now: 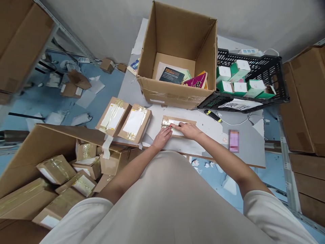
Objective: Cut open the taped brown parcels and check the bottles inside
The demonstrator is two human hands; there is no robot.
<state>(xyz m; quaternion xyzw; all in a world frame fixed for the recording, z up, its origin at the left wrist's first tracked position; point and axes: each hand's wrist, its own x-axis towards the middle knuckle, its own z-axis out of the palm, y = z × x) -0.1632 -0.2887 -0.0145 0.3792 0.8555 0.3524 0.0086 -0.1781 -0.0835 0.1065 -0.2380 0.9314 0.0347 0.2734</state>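
Three open containers hold goods. The largest, a carton (25, 147) at lower left, contains a heap of taped parcels (56, 168), several bearing white labels. The next, a tall carton (175, 95) standing on the table (254, 144), has books at its bottom, among them a dark book (171, 75) and a magenta book (196, 81). To its right, a black crate (280, 76) holds green-and-white boxes (240, 87), and a sheet with handwriting (241, 104) is on its near side. Two sealed parcels, one at left (114, 117) and one beside it (134, 123), lie on the table, each with a white label under tape. The left hand (161, 138) is open, fingers extended close together, resting on the small package's near left part. The right hand (188, 130) is partly open, one finger stretched across the top; no grip is visible, and the remaining fingers cannot be made out clearly. The small package (175, 121) lies flat on the table directly beneath both hands, its far edge exposed, with a white label and shiny tape showing between them.
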